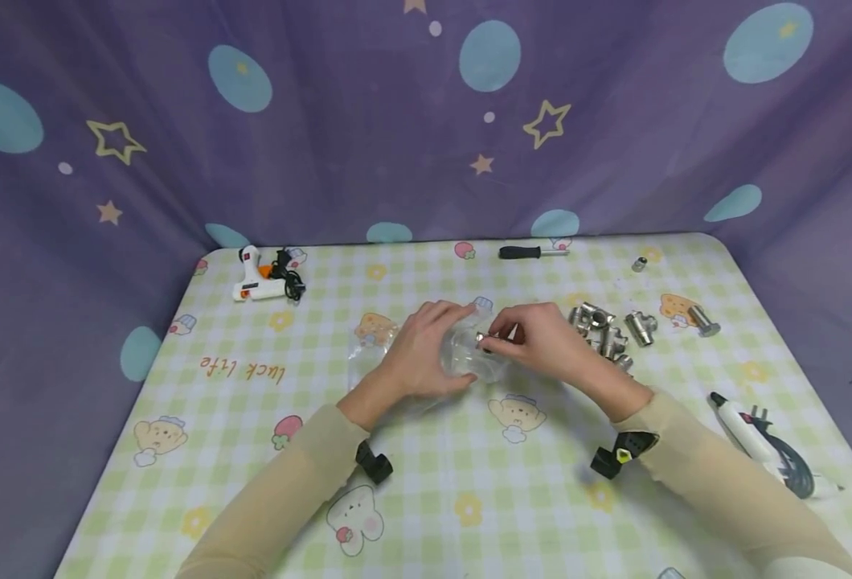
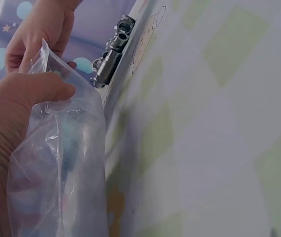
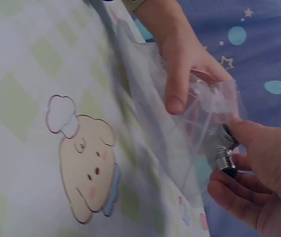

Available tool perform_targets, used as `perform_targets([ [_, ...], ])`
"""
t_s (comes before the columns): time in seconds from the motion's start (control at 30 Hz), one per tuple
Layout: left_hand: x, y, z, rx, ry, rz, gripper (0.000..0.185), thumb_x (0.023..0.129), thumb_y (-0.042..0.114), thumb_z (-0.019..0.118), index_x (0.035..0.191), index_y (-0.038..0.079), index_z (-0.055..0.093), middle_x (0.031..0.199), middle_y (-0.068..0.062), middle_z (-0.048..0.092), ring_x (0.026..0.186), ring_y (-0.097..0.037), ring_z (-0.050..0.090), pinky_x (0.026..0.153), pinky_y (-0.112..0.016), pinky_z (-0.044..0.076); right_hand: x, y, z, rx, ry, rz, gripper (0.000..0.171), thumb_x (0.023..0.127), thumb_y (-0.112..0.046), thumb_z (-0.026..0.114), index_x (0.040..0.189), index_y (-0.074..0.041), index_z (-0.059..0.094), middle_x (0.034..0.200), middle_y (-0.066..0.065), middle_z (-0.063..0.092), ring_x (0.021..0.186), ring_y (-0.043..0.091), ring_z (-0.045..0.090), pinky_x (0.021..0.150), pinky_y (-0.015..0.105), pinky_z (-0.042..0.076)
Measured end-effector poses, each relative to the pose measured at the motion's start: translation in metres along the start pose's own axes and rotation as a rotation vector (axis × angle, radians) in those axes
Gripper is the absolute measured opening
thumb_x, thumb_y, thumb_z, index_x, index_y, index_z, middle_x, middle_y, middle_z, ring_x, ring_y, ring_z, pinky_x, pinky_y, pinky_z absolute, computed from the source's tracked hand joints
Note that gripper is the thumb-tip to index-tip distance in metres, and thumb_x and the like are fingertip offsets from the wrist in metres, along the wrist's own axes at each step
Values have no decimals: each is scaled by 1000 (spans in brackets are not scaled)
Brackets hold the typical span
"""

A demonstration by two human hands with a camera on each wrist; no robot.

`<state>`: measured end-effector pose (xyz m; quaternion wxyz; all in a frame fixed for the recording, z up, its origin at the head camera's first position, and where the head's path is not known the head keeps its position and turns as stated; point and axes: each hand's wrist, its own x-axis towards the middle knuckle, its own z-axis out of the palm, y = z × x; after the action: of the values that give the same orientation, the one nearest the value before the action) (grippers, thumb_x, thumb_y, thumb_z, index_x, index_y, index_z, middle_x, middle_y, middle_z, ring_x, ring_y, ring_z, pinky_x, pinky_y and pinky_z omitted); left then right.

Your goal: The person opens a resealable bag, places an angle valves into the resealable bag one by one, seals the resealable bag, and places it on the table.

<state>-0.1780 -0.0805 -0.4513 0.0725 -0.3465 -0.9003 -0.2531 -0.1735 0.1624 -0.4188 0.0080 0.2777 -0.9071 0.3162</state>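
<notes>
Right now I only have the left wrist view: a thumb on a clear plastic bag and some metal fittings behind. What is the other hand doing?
Observer: The right hand pinches a small threaded metal fitting at the mouth of the clear plastic bag.
Operator: Is the bag lifted?
Observer: The head view shows the left hand holding it low over the table.
Operator: Any tools around?
Observer: A white glue gun lies far left, a screwdriver at the back.

Head view overhead, wrist views close
</notes>
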Motion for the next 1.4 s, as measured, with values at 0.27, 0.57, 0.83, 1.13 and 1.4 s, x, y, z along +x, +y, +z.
perform_targets([
  [0.27,-1,1,4,9,-13,4,98,71,49,91,154,13,56,138,-4,64,126,-27,60,107,-50,55,2,0,14,20,0,12,14,98,-29,78,88,-19,77,78,-6,75,63,1,62,63,24,55],
  [0.57,-3,2,5,-3,-18,3,98,70,46,92,154,12,56,139,-5,63,127,-27,59,107,-51,54,4,-1,25,28,8,12,21,101,-31,74,82,-22,76,72,-10,71,57,2,56,58,23,50],
  [0.83,-5,3,4,-9,-24,-2,96,71,45,91,154,12,55,140,-5,63,127,-27,59,108,-51,53,3,-7,30,38,-4,30,19,102,-28,72,85,-21,76,73,-10,72,60,2,57,61,23,51],
  [1.13,-7,3,3,-28,-14,-4,94,73,44,91,155,15,55,135,-4,64,123,-26,60,106,-50,54,-1,3,26,166,-107,9,13,105,-16,67,101,-16,79,95,-6,80,87,6,75,83,26,63],
  [1.4,-7,1,3,-2,-16,2,95,73,48,90,155,16,55,136,-4,64,124,-25,60,107,-48,54,-8,26,-18,167,-20,91,14,103,-10,66,108,-6,78,94,8,81,80,16,78,75,28,63],
])
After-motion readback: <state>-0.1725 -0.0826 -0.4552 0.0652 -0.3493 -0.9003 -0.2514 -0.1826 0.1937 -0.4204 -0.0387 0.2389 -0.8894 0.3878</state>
